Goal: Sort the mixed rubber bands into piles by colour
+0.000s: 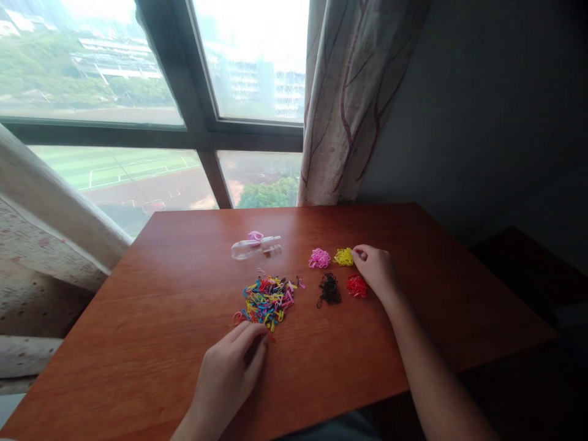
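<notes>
A mixed heap of small coloured plastic stitch markers lies on the wooden table. My left hand rests at the heap's near edge, its thumb and fingers pinched together. A red stitch marker shows beside those fingertips; whether they grip it is unclear. My right hand reaches to the yellow pile, fingers closed at its right edge. What they hold, if anything, is hidden. Close by are a pink pile, a black pile and a red pile.
Behind the heap lies a clear plastic container with a pink part. The table ends at a window with curtains on both sides. A dark wall is on the right.
</notes>
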`<state>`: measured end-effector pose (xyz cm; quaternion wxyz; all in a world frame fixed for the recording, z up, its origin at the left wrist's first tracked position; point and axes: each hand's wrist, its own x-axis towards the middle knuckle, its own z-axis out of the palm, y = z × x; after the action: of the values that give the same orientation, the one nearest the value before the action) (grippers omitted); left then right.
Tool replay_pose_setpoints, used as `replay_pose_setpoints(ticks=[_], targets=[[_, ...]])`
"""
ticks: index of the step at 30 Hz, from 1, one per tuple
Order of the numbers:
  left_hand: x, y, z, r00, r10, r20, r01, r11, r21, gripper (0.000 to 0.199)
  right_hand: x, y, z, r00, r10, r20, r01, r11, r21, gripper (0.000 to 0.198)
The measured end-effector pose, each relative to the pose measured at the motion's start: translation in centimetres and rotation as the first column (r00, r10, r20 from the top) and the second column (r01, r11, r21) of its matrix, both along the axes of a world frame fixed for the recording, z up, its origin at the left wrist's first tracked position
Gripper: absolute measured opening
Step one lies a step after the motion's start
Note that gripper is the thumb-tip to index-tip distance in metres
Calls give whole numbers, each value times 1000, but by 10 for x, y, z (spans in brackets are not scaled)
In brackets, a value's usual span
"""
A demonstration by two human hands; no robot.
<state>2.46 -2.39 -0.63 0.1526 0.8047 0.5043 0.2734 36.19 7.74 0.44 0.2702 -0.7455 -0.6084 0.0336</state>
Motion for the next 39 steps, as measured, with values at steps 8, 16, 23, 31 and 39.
replay_pose_setpoints(ticks=[8,16,23,31,39], targets=[[0,-1,-1,1000,2,-9,-2,1000,-1,13,-1,-9,-1,1000,-7,7,7,1000,10,32],[0,-2,0,1000,2,-1,-2,1000,-27,13,-19,-41,7,996,32,-79,-22,992,127,27],[0,-3,-1,1000,15,19,-15,999,-37,14,-74,-84,-3,941,238,-241,-211,968,132,21],[2,-3,1,1000,23,-8,-24,999,-43,13,-115,-113,-22,884,347,-314,-340,937,81,18],[3,-2,1,1000,28,5,-28,999,-34,13,-137,-118,-16,877,416,-240,-428,904,3,13]])
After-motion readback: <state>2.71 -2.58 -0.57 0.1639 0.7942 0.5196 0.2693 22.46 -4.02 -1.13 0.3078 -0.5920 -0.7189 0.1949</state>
